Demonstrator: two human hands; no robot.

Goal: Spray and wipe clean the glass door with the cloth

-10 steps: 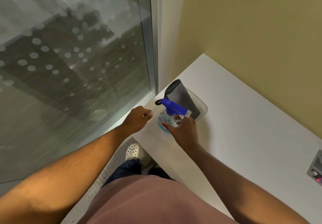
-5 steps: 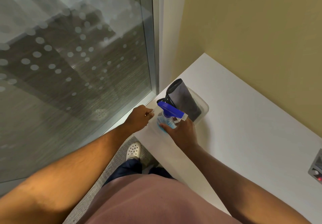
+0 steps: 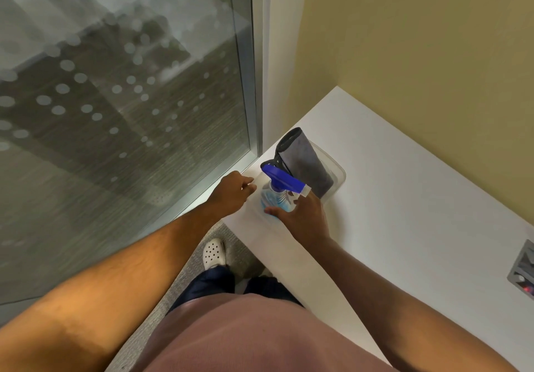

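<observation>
- A white table [image 3: 404,198] is running from about 12 o'clock down toward 4 o'clock, its near edge slanting toward 6 o'clock.
- A clear plastic tray [image 3: 338,175] is sitting on the table's corner at 12 o'clock, just beside the door frame.
- A grey folded cloth [image 3: 303,160] is lying in the tray, leaning over its far rim.
- A spray bottle [image 3: 277,195] with a blue head and pale blue body is standing upright at the tray's near end.
- A grey recessed panel [image 3: 524,270] is sitting in the tabletop at 3 o'clock, well apart from the tray.
</observation>
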